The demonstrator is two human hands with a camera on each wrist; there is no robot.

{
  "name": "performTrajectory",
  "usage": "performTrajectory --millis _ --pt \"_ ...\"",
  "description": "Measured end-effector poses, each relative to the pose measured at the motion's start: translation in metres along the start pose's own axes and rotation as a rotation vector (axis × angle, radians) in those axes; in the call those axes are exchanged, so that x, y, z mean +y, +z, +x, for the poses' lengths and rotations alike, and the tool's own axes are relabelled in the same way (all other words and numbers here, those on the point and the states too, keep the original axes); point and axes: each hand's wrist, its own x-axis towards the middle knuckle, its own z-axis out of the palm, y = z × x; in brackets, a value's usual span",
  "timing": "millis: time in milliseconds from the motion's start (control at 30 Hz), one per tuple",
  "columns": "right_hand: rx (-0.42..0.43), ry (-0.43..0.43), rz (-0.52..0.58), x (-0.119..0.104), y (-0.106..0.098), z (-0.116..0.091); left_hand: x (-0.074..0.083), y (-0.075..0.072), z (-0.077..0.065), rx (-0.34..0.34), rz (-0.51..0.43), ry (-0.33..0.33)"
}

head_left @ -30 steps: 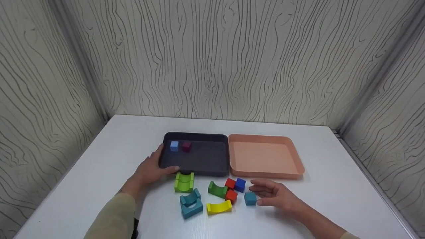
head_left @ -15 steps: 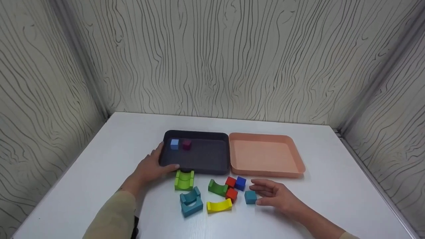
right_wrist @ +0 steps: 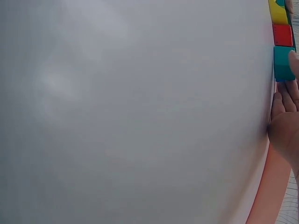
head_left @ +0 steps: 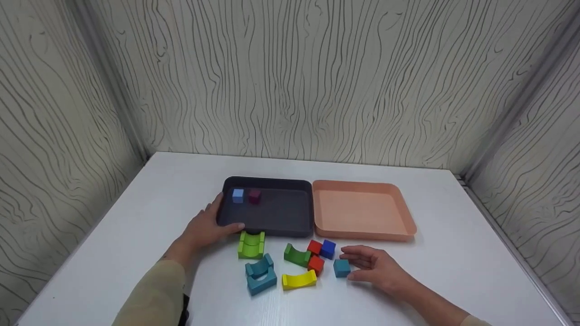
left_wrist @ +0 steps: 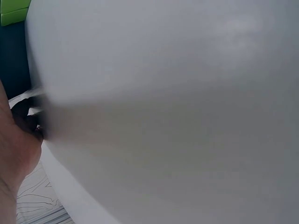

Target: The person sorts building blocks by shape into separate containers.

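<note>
My left hand [head_left: 203,227] rests against the left side of a dark tray [head_left: 281,231], its thumb along the front rim and its fingers spread by the left wall. A light blue cube [head_left: 238,195] and a maroon cube [head_left: 255,196] sit inside that tray. My right hand [head_left: 379,269] lies on the table just right of a teal cube [head_left: 342,268]. Its thumb and fingers are apart, with the thumb tip close beside the cube; whether they touch is unclear. In the right wrist view the thumb overlaps the teal cube [right_wrist: 282,63].
A peach tray [head_left: 410,217] adjoins the dark one. In front lie light green arch blocks [head_left: 251,251], teal arch blocks [head_left: 263,284], a green arch block [head_left: 297,257], a yellow arch block [head_left: 299,281], two red cubes [head_left: 316,266] and a blue cube [head_left: 328,249]. Patterned walls [head_left: 290,81] enclose the table.
The head view has tilted slightly, shifting everything a little upward. My right thumb has edged slightly left toward the teal cube. The left hand and the blocks have stayed in place.
</note>
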Motion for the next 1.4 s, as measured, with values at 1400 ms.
performTrajectory --millis 1400 --pt "0.089 0.052 0.063 0.0003 0.0014 -0.0015 -0.0004 0.0013 -0.0007 0.006 -0.01 -0.005"
